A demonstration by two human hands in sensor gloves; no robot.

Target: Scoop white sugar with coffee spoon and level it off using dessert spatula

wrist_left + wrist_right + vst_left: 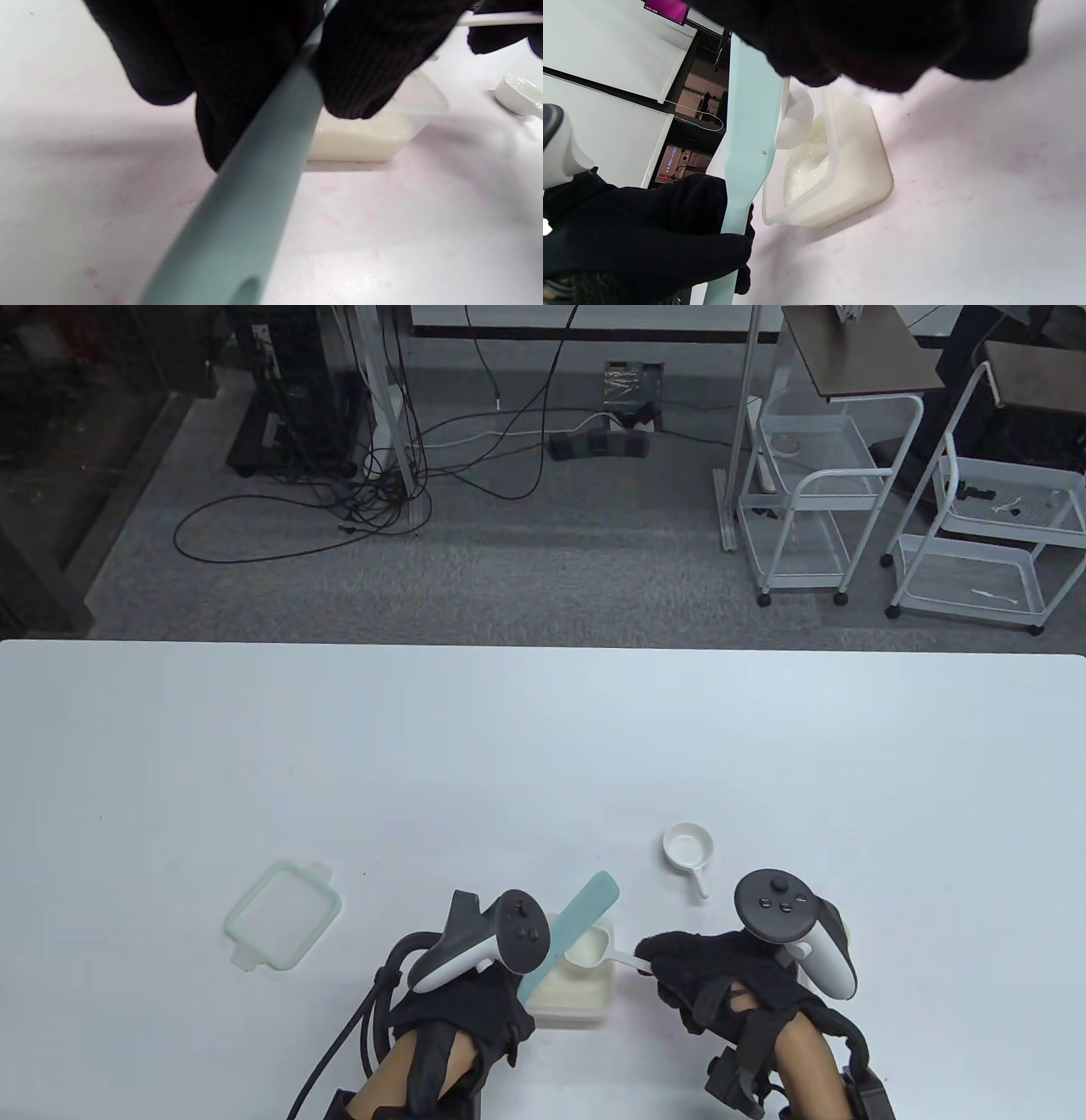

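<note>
A clear plastic container of white sugar (577,993) stands at the table's front centre; it also shows in the left wrist view (382,131) and the right wrist view (840,178). My left hand (475,993) grips the handle of a pale teal dessert spatula (581,912), whose blade lies across the bowl of a white coffee spoon (591,948). My right hand (679,963) pinches the spoon's handle and holds the sugar-filled bowl above the container. The right wrist view shows the spatula (753,127) against the spoon bowl (795,123). The left wrist view shows the spatula handle (254,190) between my fingers (365,59).
A second white scoop (689,853) lies on the table behind the container, also in the left wrist view (517,93). The container's green-rimmed lid (282,912) lies to the left. Carts and cables stand on the floor beyond the table's far edge.
</note>
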